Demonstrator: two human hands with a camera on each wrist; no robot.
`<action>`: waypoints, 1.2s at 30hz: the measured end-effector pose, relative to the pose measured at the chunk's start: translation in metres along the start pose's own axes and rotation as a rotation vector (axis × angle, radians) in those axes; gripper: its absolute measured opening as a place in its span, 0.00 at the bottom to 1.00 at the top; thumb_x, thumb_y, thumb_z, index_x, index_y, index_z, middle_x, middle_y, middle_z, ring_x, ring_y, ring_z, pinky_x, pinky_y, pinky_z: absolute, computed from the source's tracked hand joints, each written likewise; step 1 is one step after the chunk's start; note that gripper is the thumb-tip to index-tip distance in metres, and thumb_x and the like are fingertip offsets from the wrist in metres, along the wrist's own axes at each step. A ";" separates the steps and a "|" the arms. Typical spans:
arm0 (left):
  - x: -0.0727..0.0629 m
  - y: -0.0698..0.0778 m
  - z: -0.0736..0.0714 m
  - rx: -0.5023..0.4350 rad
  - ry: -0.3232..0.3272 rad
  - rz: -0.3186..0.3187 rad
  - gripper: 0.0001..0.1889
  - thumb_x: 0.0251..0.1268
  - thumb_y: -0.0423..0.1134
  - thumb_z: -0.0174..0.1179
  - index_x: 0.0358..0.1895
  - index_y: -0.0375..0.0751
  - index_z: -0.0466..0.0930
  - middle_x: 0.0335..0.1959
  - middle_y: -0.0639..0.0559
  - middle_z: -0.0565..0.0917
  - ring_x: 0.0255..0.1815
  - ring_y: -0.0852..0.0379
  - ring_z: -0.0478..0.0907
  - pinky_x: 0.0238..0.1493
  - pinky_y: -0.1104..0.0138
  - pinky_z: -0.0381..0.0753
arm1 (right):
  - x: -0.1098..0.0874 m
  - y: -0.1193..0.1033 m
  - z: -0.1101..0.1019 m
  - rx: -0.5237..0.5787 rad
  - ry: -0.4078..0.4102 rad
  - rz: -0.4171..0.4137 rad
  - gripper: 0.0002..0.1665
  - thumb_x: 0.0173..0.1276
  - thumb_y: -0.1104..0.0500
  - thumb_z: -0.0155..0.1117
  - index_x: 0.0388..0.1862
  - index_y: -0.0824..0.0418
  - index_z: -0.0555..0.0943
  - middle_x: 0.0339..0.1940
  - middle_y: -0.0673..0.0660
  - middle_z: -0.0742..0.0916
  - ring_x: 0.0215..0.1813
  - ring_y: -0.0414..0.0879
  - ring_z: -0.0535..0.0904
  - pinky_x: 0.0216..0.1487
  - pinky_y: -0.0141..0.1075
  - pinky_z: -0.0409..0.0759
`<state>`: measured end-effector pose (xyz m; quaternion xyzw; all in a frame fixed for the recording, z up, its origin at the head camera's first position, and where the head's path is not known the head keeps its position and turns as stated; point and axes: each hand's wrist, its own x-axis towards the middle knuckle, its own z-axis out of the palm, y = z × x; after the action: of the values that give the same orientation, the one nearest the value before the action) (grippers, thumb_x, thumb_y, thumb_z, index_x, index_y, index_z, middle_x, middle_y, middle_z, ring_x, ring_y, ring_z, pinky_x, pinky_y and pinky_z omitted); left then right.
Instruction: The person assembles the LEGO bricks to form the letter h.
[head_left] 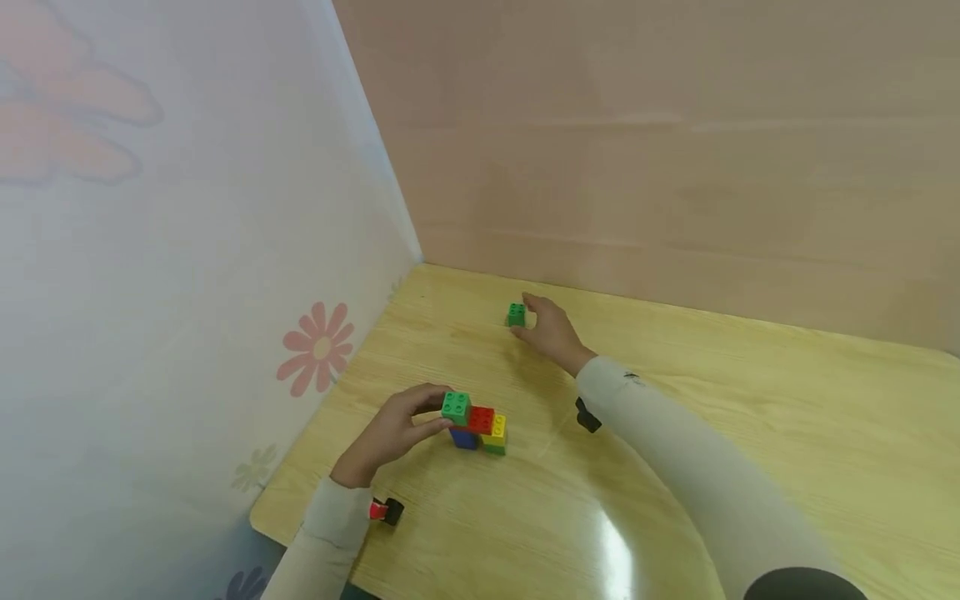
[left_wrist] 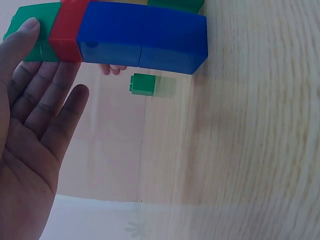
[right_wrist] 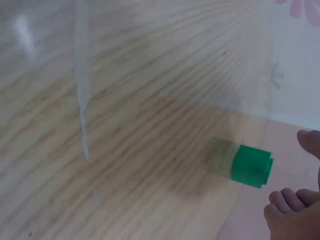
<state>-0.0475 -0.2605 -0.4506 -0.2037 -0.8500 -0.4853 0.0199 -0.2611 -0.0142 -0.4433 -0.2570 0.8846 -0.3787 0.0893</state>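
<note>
My left hand pinches a green block on top of a small built structure, thumb on the near side. Beneath it lies a red block. Blue blocks, stacked in two, support one side, and a yellow block over a green one supports the other. Farther back, a separate green block stands on the table. Beside that block my right hand reaches in, thumb and fingers spread at its right; in the right wrist view a gap shows between hand and block.
The wooden table meets a flower-patterned wall at the left and a tan panel at the back. Light glares off the table's near part. Small black devices are on both wrists.
</note>
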 end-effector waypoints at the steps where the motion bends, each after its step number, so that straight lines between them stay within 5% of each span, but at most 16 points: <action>1: 0.001 0.001 -0.001 0.001 -0.002 0.002 0.21 0.66 0.40 0.63 0.62 0.50 0.75 0.55 0.57 0.79 0.56 0.55 0.79 0.57 0.61 0.78 | 0.002 0.002 0.001 0.006 -0.004 0.018 0.47 0.68 0.52 0.67 0.78 0.62 0.55 0.72 0.62 0.68 0.72 0.58 0.63 0.70 0.51 0.64; 9: 0.001 0.003 -0.006 0.001 0.000 -0.009 0.21 0.66 0.40 0.63 0.62 0.52 0.75 0.55 0.58 0.79 0.56 0.56 0.79 0.58 0.62 0.78 | 0.017 0.011 0.008 0.024 -0.040 0.071 0.49 0.69 0.53 0.66 0.79 0.63 0.50 0.77 0.64 0.59 0.76 0.61 0.52 0.73 0.54 0.54; 21: -0.002 0.002 -0.005 0.027 -0.014 -0.001 0.21 0.65 0.37 0.64 0.61 0.48 0.75 0.54 0.58 0.80 0.55 0.57 0.79 0.58 0.63 0.78 | 0.026 0.029 0.018 0.019 -0.026 0.078 0.45 0.69 0.58 0.63 0.77 0.66 0.53 0.75 0.66 0.62 0.74 0.62 0.57 0.72 0.53 0.58; 24: -0.002 0.007 -0.003 0.029 -0.014 -0.001 0.22 0.64 0.33 0.64 0.61 0.45 0.75 0.53 0.55 0.80 0.55 0.56 0.79 0.57 0.61 0.78 | 0.028 0.031 0.020 0.046 -0.015 0.083 0.45 0.68 0.58 0.64 0.77 0.66 0.53 0.75 0.66 0.63 0.66 0.63 0.67 0.68 0.52 0.65; 29: -0.001 0.018 -0.003 0.014 -0.021 0.022 0.21 0.64 0.30 0.63 0.60 0.38 0.75 0.53 0.48 0.81 0.55 0.52 0.80 0.57 0.54 0.78 | 0.030 0.034 0.022 0.081 0.007 0.084 0.42 0.69 0.58 0.64 0.76 0.65 0.57 0.73 0.64 0.67 0.67 0.61 0.67 0.67 0.52 0.67; 36: -0.001 0.007 -0.004 0.024 -0.029 0.013 0.21 0.64 0.34 0.64 0.61 0.46 0.75 0.53 0.55 0.80 0.55 0.55 0.79 0.57 0.57 0.78 | 0.032 0.030 0.023 0.101 -0.004 0.064 0.39 0.69 0.59 0.63 0.75 0.65 0.59 0.70 0.64 0.70 0.71 0.60 0.64 0.67 0.52 0.67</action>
<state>-0.0443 -0.2610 -0.4426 -0.2159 -0.8547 -0.4719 0.0133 -0.2920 -0.0281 -0.4801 -0.2243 0.8721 -0.4193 0.1159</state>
